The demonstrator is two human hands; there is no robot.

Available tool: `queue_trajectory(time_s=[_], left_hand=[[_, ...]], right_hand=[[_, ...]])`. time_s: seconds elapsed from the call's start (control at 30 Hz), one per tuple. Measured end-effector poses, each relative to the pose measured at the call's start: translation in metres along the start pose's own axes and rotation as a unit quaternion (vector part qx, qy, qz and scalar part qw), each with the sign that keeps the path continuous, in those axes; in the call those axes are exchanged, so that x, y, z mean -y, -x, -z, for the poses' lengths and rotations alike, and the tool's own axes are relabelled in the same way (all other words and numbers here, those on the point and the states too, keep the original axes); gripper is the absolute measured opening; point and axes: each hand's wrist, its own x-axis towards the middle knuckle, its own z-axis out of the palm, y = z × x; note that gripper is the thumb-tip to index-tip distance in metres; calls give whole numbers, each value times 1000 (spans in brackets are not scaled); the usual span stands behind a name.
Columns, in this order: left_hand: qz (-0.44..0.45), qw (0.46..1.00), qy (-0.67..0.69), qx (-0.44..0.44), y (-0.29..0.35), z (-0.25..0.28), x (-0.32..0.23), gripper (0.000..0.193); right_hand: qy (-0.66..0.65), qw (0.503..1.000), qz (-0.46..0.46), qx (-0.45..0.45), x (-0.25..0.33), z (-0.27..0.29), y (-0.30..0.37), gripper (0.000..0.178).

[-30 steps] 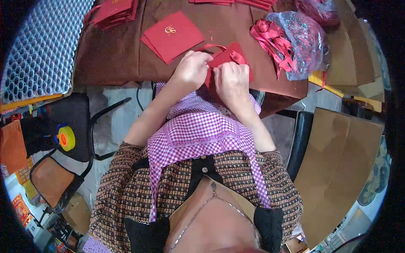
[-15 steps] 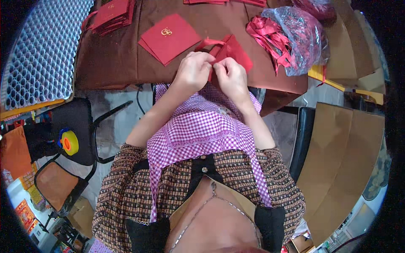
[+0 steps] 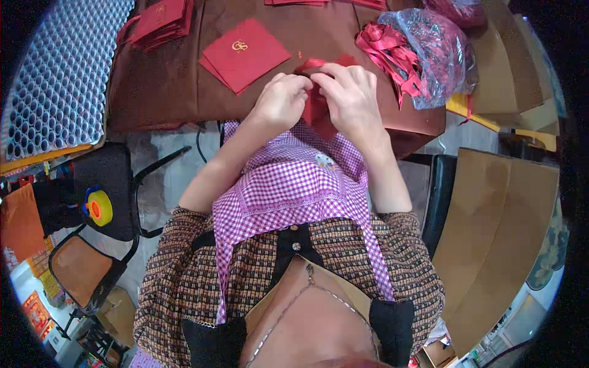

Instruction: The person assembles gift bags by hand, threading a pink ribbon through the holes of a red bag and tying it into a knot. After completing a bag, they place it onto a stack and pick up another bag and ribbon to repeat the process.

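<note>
Near the table's front edge, both hands meet over a red folded piece point(image 3: 316, 113) with a red ribbon point(image 3: 315, 62) at its top. My left hand point(image 3: 280, 101) is closed in a pinch on the ribbon at its left side. From the right, my right hand point(image 3: 354, 101) pinches at the ribbon with bent fingers and covers much of the red piece. What lies exactly between the fingertips is too small to see. Just left of the hands, overlapping flat red envelopes point(image 3: 245, 54) lie on the cloth, the top one bearing a gold emblem.
A brown cloth point(image 3: 159, 92) covers the table. Stacked red envelopes point(image 3: 161, 26) sit at the far left, beside a sheet of round cells point(image 3: 58, 73). Red ribbons point(image 3: 392, 52) spill from a clear plastic bag point(image 3: 438, 58) at right. Cardboard point(image 3: 491, 239) stands right of me.
My right hand has moved up and turned, and it now hides more of the red piece. My left hand stays almost in place. The envelopes beside it lie unchanged.
</note>
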Motion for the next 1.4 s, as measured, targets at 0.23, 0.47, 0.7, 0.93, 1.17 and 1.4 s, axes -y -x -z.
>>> queue_trajectory(time_s=[0.23,0.47,0.7,0.93,1.17,1.4], left_hand=[[-50,991,59,108,-10,18,10,16],[-99,965,88,225,-23,31,17,16],[-141,926,125,326,-26,32,25,15],[-82,947,129,284,-19,30,14,10],[-78,968,117,209,-10,19,17,9],[-95,979,158,87,-3,15,22,10]], right_hand=[[-79,994,29,72,-15,12,-5,11],[-144,986,45,76,-18,10,-5,9],[-167,982,67,60,-14,4,-2,9],[-168,982,60,69,-12,8,-1,9],[-146,977,77,134,-13,20,-7,8],[-136,957,125,223,-20,32,-14,7]])
